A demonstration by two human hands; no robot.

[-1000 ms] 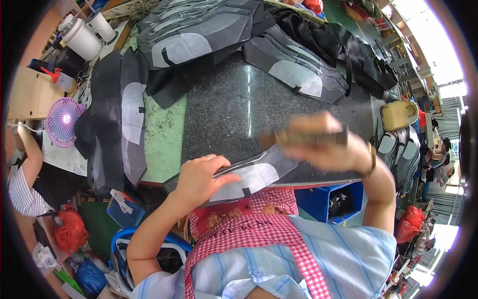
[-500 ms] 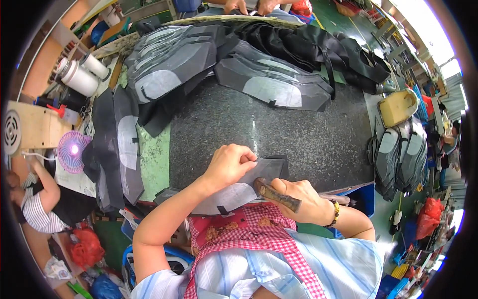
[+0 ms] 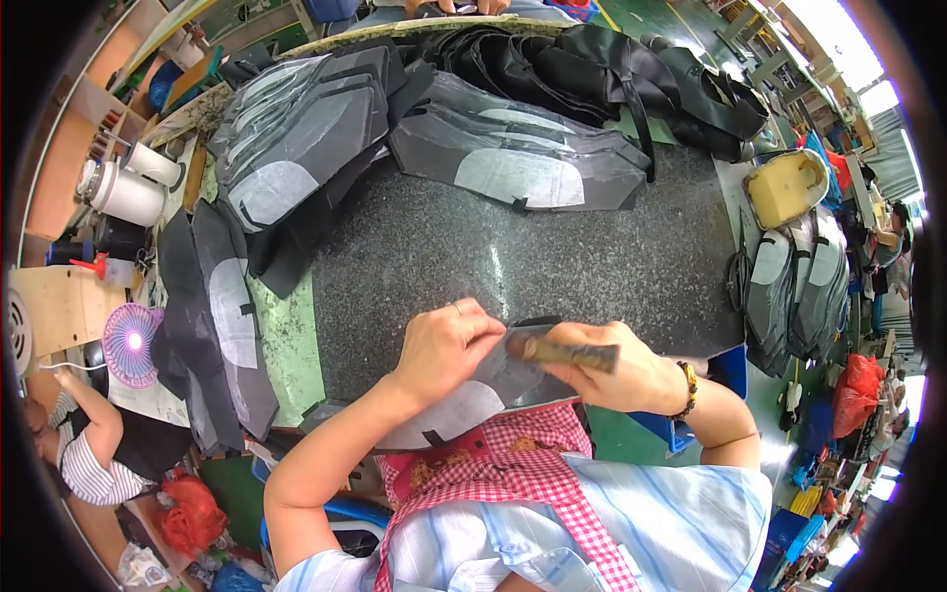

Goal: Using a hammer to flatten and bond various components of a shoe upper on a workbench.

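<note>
At the near edge of the table lies a dark grey flat panel (image 3: pixel 508 380) with a pale grey curved patch (image 3: pixel 459 414) and a small black tab. My left hand (image 3: pixel 442 355) is closed, thumb and fingertips pinched together over the panel's far edge; what they grip, if anything, is too small to make out. My right hand (image 3: pixel 631 373) is wrapped round a worn brown hammer (image 3: pixel 572 352). The hammer's rounded end is just right of my left fingertips, above the panel. Part of the panel is hidden beneath my left forearm and both hands.
The dark speckled table top (image 3: pixel 424 257) carries stacks of similar grey panels (image 3: pixel 523 178) at the back and left. Black material (image 3: pixel 552 74) is heaped at the far side. A yellow container (image 3: pixel 787 187) stands right. A pink fan (image 3: pixel 133 343) and another person's arm (image 3: pixel 94 405) are left.
My right hand and the hammer have risen slightly and moved right, and the hammer lies more level. My left hand stays pinched at the panel's edge. The whole view has shifted a little.
</note>
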